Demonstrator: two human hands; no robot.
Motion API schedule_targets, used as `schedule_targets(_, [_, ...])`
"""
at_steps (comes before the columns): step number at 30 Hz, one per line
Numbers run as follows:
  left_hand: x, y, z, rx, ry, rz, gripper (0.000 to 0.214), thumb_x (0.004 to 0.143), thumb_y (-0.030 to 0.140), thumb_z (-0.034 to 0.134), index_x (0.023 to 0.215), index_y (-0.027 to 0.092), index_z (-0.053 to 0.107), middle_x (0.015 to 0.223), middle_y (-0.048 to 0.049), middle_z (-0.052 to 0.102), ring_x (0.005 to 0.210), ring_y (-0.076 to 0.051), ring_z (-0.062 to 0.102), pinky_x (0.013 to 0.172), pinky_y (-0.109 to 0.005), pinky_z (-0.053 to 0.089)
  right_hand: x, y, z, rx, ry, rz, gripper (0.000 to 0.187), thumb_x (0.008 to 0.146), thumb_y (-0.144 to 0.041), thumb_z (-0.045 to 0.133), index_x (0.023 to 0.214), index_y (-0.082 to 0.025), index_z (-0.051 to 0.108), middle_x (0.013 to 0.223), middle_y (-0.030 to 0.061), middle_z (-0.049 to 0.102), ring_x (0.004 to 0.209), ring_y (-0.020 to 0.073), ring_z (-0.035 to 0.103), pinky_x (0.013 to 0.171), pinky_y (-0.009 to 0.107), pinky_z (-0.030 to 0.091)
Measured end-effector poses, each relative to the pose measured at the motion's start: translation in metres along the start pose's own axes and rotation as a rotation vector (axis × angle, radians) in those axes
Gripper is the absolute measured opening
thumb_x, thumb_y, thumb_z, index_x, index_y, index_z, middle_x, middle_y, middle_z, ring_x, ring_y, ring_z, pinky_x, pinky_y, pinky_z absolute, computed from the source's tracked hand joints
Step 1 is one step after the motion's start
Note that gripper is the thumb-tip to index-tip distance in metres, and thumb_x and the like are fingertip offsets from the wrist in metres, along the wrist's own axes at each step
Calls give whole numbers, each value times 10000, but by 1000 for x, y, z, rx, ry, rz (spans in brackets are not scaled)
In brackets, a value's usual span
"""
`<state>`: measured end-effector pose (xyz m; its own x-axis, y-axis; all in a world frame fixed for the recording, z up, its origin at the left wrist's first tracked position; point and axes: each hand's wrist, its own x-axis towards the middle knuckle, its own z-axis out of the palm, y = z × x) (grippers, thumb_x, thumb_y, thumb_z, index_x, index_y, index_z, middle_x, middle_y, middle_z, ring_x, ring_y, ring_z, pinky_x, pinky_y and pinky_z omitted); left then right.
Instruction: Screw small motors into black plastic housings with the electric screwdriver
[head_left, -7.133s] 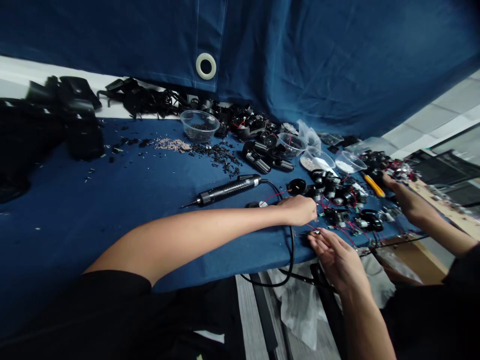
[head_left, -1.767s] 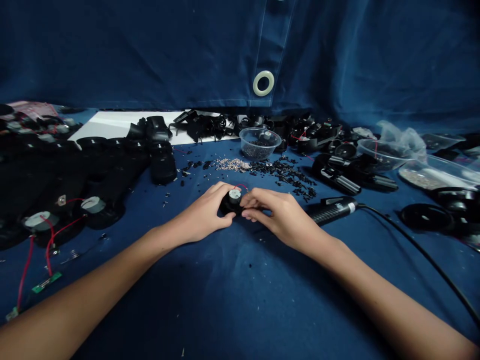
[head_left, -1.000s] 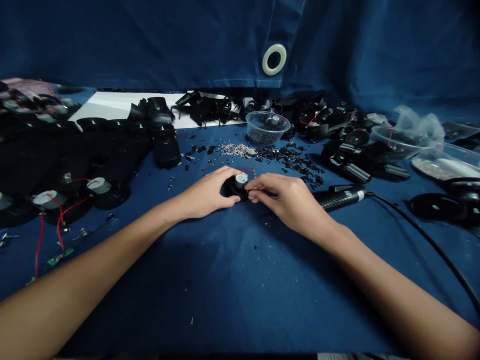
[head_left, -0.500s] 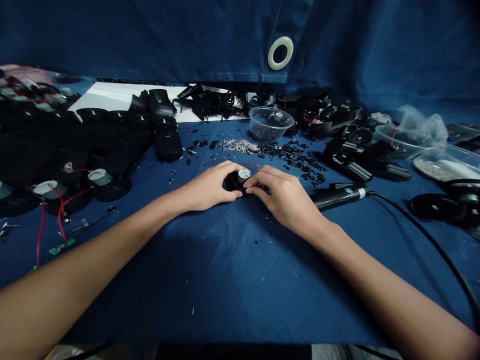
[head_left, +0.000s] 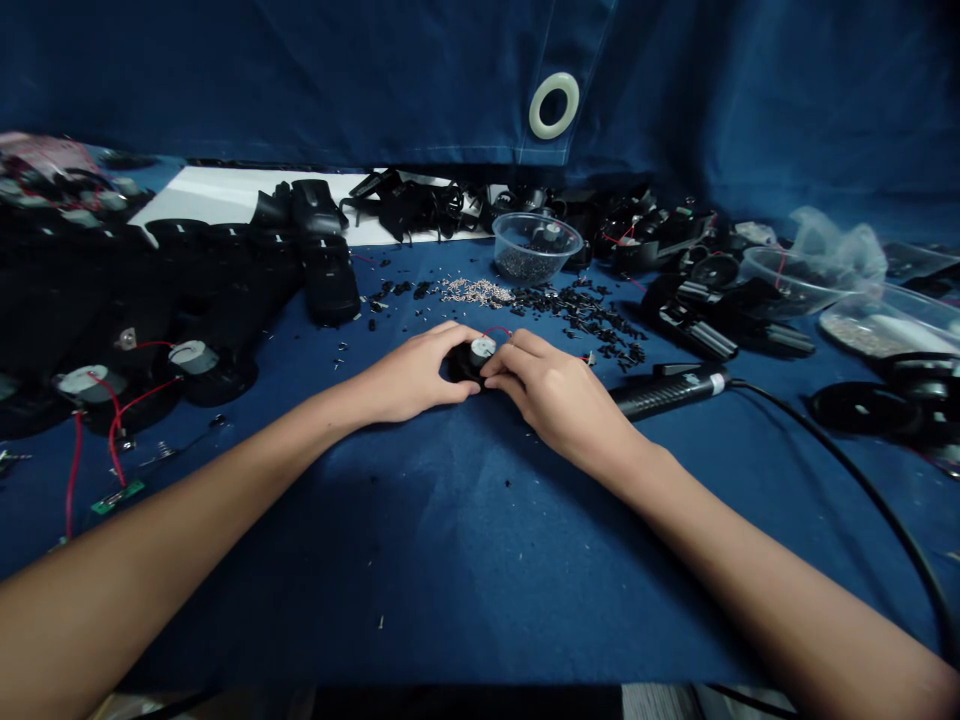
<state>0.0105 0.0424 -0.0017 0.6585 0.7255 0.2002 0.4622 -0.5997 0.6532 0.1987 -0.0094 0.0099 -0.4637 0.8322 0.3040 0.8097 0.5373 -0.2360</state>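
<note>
We have the small black disc (head_left: 466,365) between our two hands, low over the blue cloth (head_left: 450,570), and it sits almost hidden by our fingers. Our left hand (head_left: 412,367) lies palm down, half closed, and curls around the disc's left side. Our right hand (head_left: 559,385) comes in from the other side, also half closed, with its fingertips against the disc's right edge, so the two hands nearly meet and both have hold of it. A silver motor (head_left: 483,350) shows on top of the disc, between the hands, and a thin red wire (head_left: 496,329) loops up just behind it.

Straight ahead of the disc lies a scatter of silver screws (head_left: 476,292) with loose black pieces (head_left: 581,322) to its right, and beyond them stands a transparent plastic bowl (head_left: 537,247) holding dark parts. To the right of the disc, just past our right hand, lies a black electric screwdriver (head_left: 667,393), its cable (head_left: 847,470) trailing off across the cloth. Well to the left of the disc sit more black discs with silver motors (head_left: 193,358), with red wires (head_left: 73,470) and a green circuit board (head_left: 118,497) near them. Black plastic housings (head_left: 328,280) are heaped beyond those.
</note>
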Motion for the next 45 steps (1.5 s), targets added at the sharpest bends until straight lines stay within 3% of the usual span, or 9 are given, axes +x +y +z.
schedule_targets(11, [0,0,0,-8,7,6,335,760,250,596,1091,217,557,1140,-32,563,1054,-204,540,933,-348,417,0,-1,-2,-34,-20,0,77,901,-177,465,867,-171,534,919,54,535,740,144,528,663,266,402])
schedule_targets(25, [1,2,0,-10,14,-2,384,726,198,592,1106,208,543,1143,-38,565,1075,-204,543,957,-338,418,-5,-19,5,-488,52,-144,241,932,-168,402,763,-156,573,830,49,567,692,148,513,552,294,280])
schedule_targets(39, [-2,2,3,-47,38,22,411,753,187,566,1160,239,533,1192,-47,563,1116,-233,533,987,-385,412,-11,-21,0,-339,-37,39,227,939,-240,407,887,-169,616,917,36,574,652,130,555,509,276,336])
schedule_targets(45, [-3,6,2,-68,34,10,420,754,198,572,1170,241,531,1221,-45,551,1127,-234,531,998,-376,413,-13,-16,-8,-104,-57,82,259,951,-221,387,1042,-205,630,1003,36,584,793,142,613,693,269,469])
